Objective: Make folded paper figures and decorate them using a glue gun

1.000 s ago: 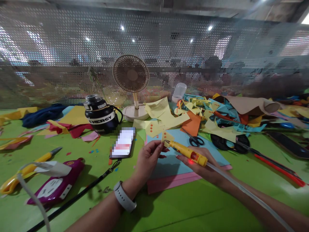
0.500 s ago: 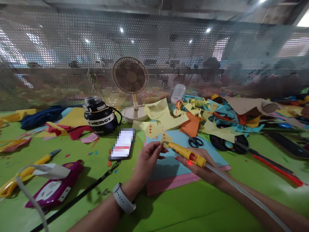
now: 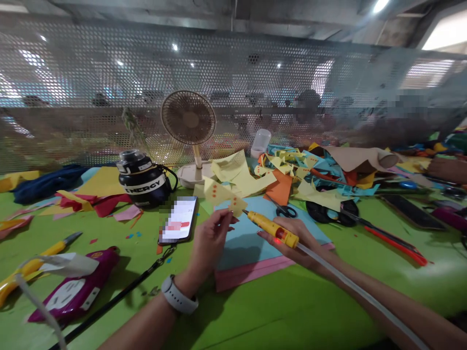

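Note:
My left hand [image 3: 211, 238], with a watch on the wrist, pinches a yellow sheet piece with small orange shapes [image 3: 238, 205] between thumb and fingers. In my right hand [image 3: 297, 238] is a yellow corded pen-shaped tool [image 3: 272, 229] like a soldering iron, its red light glowing. The tool's metal tip points left, at or very near the edge of the yellow piece; actual contact I cannot tell. Beneath both hands lie a light blue sheet [image 3: 251, 238] and pink sheets [image 3: 251, 273]. Black-handled scissors [image 3: 286, 210] rest on the blue sheet beyond my right hand.
A phone [image 3: 178, 219], a black jug [image 3: 146, 182] and a fan [image 3: 189, 119] stand left of centre. Yellow cutters [image 3: 44, 257] and a purple device [image 3: 75, 287] lie at left. Cut scraps [image 3: 292, 163] pile up behind; a red-black tool [image 3: 396, 244] lies right.
The view has shifted a little, so most things appear further left. Both hands keep their holds. The yellow piece now shows more of its face beside the tool's tip.

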`<state>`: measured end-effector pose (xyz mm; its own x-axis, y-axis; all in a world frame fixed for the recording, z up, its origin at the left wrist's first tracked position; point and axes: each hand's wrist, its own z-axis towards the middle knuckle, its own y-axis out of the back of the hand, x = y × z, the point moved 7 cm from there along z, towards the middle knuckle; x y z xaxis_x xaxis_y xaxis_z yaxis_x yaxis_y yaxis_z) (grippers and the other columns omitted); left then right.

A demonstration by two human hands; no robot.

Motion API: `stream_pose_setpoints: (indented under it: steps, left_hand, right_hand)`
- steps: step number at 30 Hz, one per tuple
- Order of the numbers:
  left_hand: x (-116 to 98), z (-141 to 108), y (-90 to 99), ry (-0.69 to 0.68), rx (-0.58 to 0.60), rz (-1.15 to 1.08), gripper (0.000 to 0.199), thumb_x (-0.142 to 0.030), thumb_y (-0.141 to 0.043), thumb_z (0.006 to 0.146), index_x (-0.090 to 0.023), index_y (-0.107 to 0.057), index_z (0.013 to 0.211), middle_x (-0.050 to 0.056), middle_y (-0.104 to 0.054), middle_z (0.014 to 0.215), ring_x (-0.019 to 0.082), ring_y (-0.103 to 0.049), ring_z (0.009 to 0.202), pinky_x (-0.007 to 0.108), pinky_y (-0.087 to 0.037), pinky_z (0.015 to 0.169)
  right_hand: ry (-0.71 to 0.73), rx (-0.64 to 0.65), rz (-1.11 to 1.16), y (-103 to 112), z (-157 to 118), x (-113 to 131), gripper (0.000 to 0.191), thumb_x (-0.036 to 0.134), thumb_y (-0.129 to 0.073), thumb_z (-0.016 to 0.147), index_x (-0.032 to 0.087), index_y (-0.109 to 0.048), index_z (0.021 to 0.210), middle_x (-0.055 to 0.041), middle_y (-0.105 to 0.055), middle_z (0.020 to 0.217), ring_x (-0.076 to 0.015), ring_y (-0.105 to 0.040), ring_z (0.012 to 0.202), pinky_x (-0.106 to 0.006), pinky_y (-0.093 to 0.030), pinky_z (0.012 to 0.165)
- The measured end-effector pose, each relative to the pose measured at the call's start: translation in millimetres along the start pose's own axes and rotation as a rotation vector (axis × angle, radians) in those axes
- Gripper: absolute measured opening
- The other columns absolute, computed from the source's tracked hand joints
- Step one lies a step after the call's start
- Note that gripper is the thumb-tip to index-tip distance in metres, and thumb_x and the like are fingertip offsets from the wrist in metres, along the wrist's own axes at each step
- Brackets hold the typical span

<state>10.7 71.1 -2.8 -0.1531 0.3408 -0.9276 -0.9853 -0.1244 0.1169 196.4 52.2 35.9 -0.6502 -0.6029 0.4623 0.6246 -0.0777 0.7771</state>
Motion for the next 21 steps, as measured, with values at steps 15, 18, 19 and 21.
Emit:
stream_pose_setpoints:
  steps: [15,18,19,21]
  left_hand:
    - [11.9,6.7,8.9,0.214,-0.113,-0.300,0.043,-0.051,-0.078,0.060,-0.016,-0.067,0.081,0.003,-0.070,0.074,0.020,-0.069,0.074,0.028,-0.056,0.062]
    - [10.2,6.1,10.8,0.209,-0.135,-0.323,0.043,-0.051,-0.079,0.058,-0.016,-0.067,0.081,0.002,-0.070,0.073,0.020,-0.069,0.073,0.029,-0.056,0.062]
    - [9.8,6.2,12.0,0.208,-0.145,-0.334,0.043,-0.050,-0.080,0.058,-0.016,-0.067,0.080,0.002,-0.070,0.073,0.020,-0.069,0.073,0.029,-0.056,0.063]
    - [9.1,7.3,15.1,0.209,-0.166,-0.358,0.042,-0.049,-0.080,0.057,-0.016,-0.067,0.080,0.002,-0.070,0.073,0.019,-0.069,0.074,0.030,-0.056,0.064]
  right_hand:
    - [-0.333,0.303,-0.411,79.6,-69.8,-119.6,0.032,0.043,-0.068,0.066,0.018,-0.065,0.085,-0.0072,-0.065,0.083,-0.0219,-0.058,0.073,-0.029,-0.042,0.064]
    - [-0.289,0.345,-0.381,84.2,-69.0,-126.0,0.027,0.036,-0.064,0.067,0.018,-0.069,0.087,-0.0083,-0.067,0.087,-0.0241,-0.059,0.080,-0.031,-0.045,0.072]
    - [-0.270,0.361,-0.367,85.0,-68.2,-126.5,0.027,0.035,-0.063,0.068,0.017,-0.070,0.088,-0.0091,-0.068,0.090,-0.0249,-0.060,0.083,-0.032,-0.045,0.075]
    - [-0.234,0.392,-0.336,87.6,-67.5,-127.3,0.029,0.033,-0.060,0.070,0.016,-0.071,0.091,-0.0110,-0.068,0.094,-0.0271,-0.061,0.089,-0.035,-0.046,0.080]
